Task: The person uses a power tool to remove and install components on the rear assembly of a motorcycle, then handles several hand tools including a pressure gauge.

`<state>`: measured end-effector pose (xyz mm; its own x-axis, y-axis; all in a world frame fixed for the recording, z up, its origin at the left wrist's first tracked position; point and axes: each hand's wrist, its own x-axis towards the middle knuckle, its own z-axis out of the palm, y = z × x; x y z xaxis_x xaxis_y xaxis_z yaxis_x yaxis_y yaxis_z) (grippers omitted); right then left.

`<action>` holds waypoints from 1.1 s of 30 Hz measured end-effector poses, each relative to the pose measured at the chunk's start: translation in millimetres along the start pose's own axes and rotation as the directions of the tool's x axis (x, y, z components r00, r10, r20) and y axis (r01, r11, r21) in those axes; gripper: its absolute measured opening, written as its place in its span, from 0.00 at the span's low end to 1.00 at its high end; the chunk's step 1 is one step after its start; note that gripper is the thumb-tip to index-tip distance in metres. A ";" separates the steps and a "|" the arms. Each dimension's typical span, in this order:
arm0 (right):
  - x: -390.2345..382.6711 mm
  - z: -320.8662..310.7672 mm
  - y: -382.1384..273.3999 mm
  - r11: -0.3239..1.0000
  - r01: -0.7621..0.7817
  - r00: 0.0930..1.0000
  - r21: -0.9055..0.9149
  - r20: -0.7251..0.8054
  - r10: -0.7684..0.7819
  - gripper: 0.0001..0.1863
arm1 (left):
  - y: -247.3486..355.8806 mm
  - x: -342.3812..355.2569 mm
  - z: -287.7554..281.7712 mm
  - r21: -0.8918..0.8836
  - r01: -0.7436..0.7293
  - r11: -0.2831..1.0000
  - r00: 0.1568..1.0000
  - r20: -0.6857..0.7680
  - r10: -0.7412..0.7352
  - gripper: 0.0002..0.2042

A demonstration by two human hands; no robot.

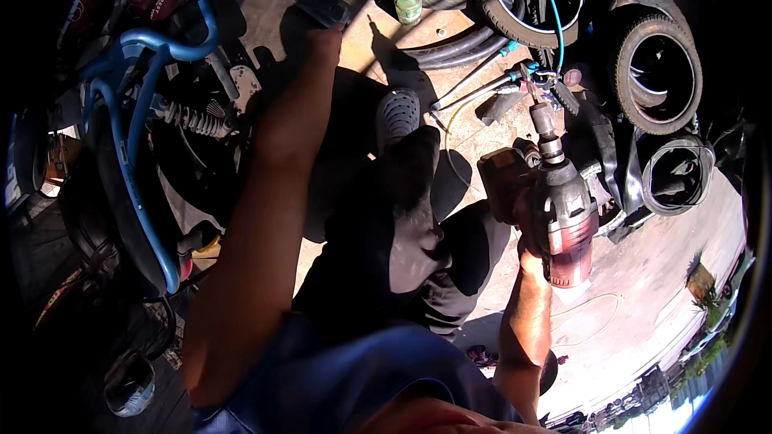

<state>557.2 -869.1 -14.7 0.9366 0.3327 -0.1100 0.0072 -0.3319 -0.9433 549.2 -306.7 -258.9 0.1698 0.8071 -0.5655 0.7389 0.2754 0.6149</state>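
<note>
Right hand (532,229) fingers clamped on impact wrench (563,209) | left hand (324,38) far, fingers hidden, cannot tell | risk: wrench could snag hoses (474,84) or slip.

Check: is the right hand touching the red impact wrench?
Touching. The head view shows the right hand wrapped around the grip of the red impact wrench, fingers closed on it with no gap showing.

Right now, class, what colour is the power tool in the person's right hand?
Dark red with black, the impact wrench in the right hand; head view.
</note>
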 end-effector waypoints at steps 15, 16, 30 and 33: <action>185.2 83.5 -52.3 0.968 0.100 0.972 -0.230 0.230 -0.046 0.19 | -25.8 -9.2 66.7 0.034 -0.224 0.974 0.914 -0.340 0.222 0.15; 189.9 94.8 -54.3 0.972 0.129 0.957 -0.198 0.283 -0.069 0.18 | -21.8 -36.8 41.2 0.049 -0.223 0.974 0.893 -0.390 0.224 0.16; 146.4 184.8 10.9 0.960 -0.267 0.605 0.085 0.790 0.098 0.14 | -38.7 -224.9 -153.5 0.328 -0.281 0.902 0.679 -0.596 0.428 0.13; 135.3 191.1 8.4 0.957 -0.272 0.610 0.097 0.787 0.093 0.16 | -52.2 -204.1 -150.9 0.287 -0.282 0.916 0.653 -0.642 0.402 0.16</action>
<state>617.0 -658.1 -97.4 0.2964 0.8667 -0.4012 -0.2816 -0.3221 -0.9038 377.6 -407.0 -92.6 -0.0107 0.9729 0.2310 0.8160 -0.1250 0.5644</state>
